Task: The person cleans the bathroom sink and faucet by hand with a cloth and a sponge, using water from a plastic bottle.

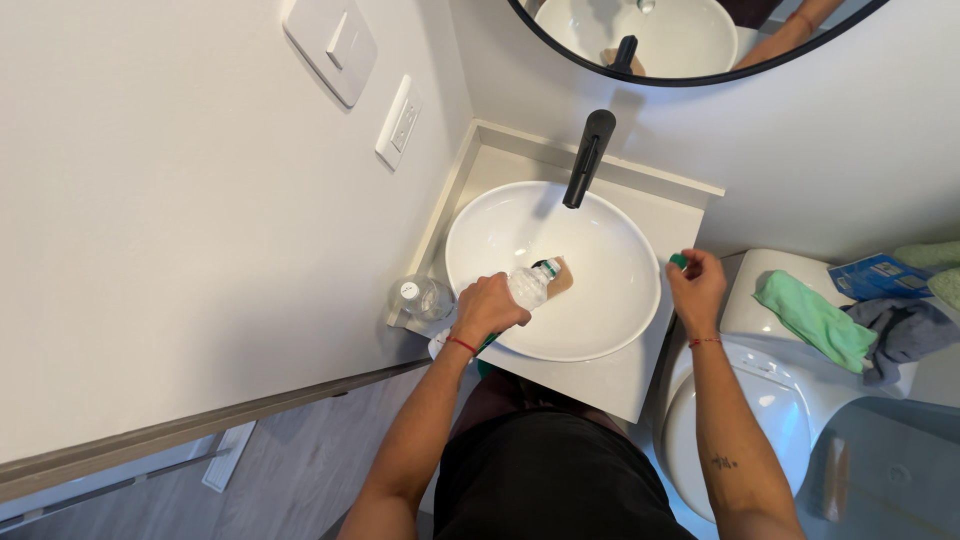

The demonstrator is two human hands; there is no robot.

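Pouring step, by the look of it: left hand (488, 308) wrapped tight around a clear plastic bottle (527, 287), tipped neck-down into the white basin (610, 330), mouth aimed at a brown sponge (560, 275) lying near the drain side under the black faucet (590, 155). Bottle mouth just above or touching the sponge; cannot tell which. No liquid stream visible at this size. Right hand (696, 290) parked at the basin's right rim, fingers curled shut on a small green cap (678, 261), most likely the bottle's. Red string bracelets on both wrists. Second clear bottle (425, 297) upright on the counter ledge left of the basin, against the wall, untouched. Off to the right: white toilet (750, 400) with a green cloth (815, 320) and a grey cloth (905, 335) draped on the tank, blue packet (878, 275) beside them. Round mirror (700, 75) above, wall switch (332, 45) and outlet (401, 120) on the left wall. Judgement on next move: bottle back upright without dripping over the rim, cap brought across from the right hand and threaded on, needing both hands to meet over the basin; then a free hand for the sponge.
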